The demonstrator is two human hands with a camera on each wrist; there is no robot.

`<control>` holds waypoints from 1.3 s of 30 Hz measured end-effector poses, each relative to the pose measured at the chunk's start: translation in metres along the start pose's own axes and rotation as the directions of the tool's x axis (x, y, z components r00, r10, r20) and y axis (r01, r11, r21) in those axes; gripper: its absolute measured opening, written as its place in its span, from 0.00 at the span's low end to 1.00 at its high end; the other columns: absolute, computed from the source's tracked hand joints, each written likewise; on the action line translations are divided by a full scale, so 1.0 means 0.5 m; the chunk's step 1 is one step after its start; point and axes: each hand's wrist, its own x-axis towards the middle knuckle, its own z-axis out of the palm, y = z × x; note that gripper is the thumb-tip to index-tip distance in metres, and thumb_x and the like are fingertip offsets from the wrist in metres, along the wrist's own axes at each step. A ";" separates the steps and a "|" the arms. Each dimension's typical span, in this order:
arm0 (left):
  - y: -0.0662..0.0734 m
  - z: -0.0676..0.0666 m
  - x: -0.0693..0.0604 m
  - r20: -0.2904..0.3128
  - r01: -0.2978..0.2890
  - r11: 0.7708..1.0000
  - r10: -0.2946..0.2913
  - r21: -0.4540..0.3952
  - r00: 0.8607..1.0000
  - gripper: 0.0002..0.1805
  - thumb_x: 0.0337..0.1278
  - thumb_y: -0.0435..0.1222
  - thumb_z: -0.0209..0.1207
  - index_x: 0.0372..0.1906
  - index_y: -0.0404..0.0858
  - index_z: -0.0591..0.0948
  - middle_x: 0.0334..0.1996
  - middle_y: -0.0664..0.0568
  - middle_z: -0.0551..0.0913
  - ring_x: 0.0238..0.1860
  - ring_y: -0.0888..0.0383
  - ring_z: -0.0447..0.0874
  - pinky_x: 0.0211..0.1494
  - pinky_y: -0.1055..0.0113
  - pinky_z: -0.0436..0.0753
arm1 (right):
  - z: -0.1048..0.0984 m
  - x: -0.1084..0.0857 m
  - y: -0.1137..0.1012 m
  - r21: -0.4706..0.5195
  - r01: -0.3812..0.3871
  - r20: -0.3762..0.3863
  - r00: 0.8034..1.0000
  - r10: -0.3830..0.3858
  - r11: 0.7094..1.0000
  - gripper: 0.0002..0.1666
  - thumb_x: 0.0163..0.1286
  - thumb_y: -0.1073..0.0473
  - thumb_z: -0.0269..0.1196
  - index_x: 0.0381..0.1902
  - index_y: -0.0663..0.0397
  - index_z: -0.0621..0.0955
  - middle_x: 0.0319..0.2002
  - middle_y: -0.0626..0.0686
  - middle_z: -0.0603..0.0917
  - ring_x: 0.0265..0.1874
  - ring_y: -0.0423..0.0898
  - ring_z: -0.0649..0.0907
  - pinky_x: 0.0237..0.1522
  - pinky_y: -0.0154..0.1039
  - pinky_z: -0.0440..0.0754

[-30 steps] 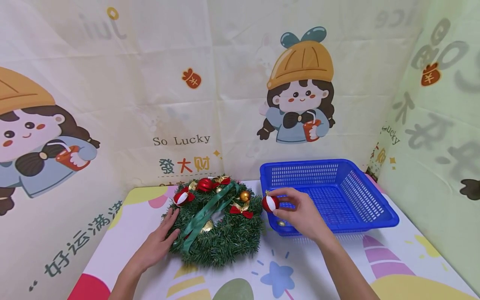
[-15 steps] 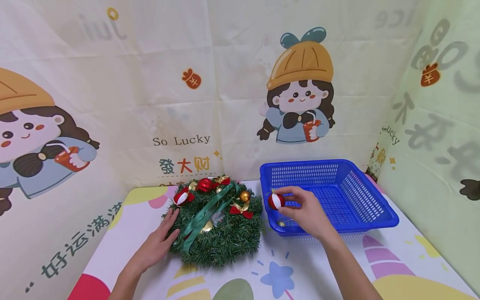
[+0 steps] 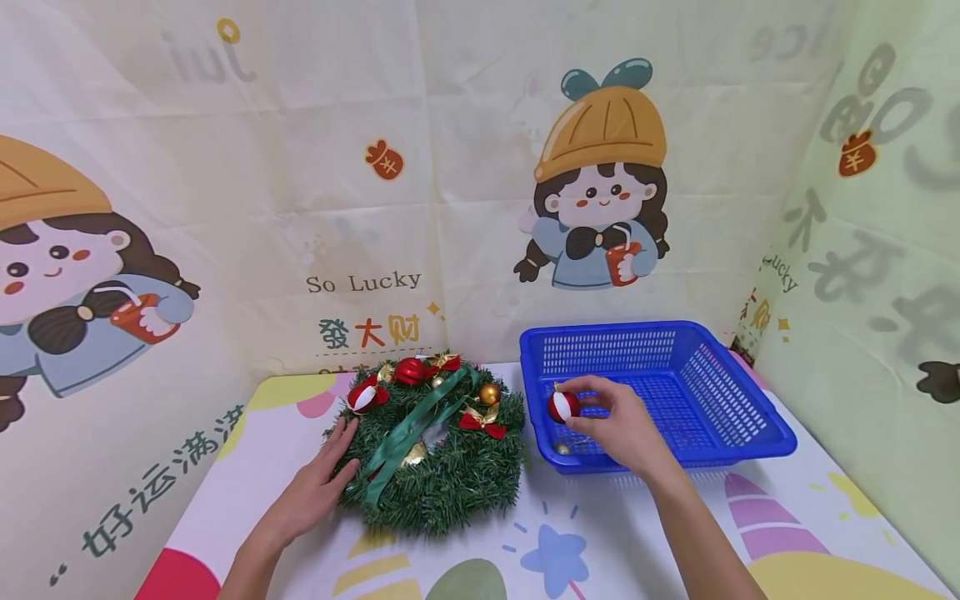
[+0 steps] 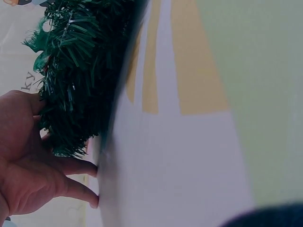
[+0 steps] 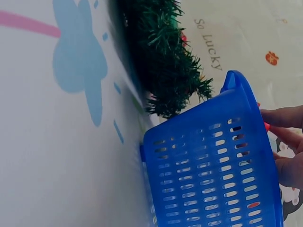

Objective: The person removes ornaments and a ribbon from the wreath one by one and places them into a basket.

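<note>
A green Christmas wreath [image 3: 472, 483] lies on the table, trimmed with bows, baubles and a green ribbon [image 3: 408, 433]. My left hand [image 3: 318, 483] rests against the wreath's left side, fingers extended; the left wrist view shows fingertips reaching down by the table beside the wreath [image 4: 80, 71]. Between thumb and fingers, my right hand [image 3: 618, 421] pinches a red and white bauble [image 3: 562, 406] by its right side. That bauble hangs above the left part of a blue plastic basket [image 3: 750, 446]. In the right wrist view the basket wall [image 5: 208, 165] hides most of the bauble.
A small gold bauble [image 3: 562, 449] lies in the basket's near left corner. On the wreath sit a red bauble [image 3: 410, 371], a gold bauble [image 3: 490, 393] and a red bow [image 3: 482, 423]. A printed cloth [image 3: 465, 208] hangs behind the table.
My right hand has carried the red and white bauble a little to the right, from beside the wreath to above the basket's left part. The left hand and wreath stay in place.
</note>
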 end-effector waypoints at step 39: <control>-0.002 -0.001 0.001 0.010 0.001 1.000 -0.001 0.011 1.000 0.36 0.84 0.48 0.47 0.85 0.42 0.50 0.85 0.37 0.41 0.80 0.27 0.47 0.74 0.26 0.58 | 0.020 0.006 0.032 -0.264 -0.058 0.038 0.997 0.071 0.963 0.18 0.64 0.68 0.73 0.51 0.53 0.88 0.48 0.57 0.89 0.46 0.56 0.89 0.46 0.52 0.90</control>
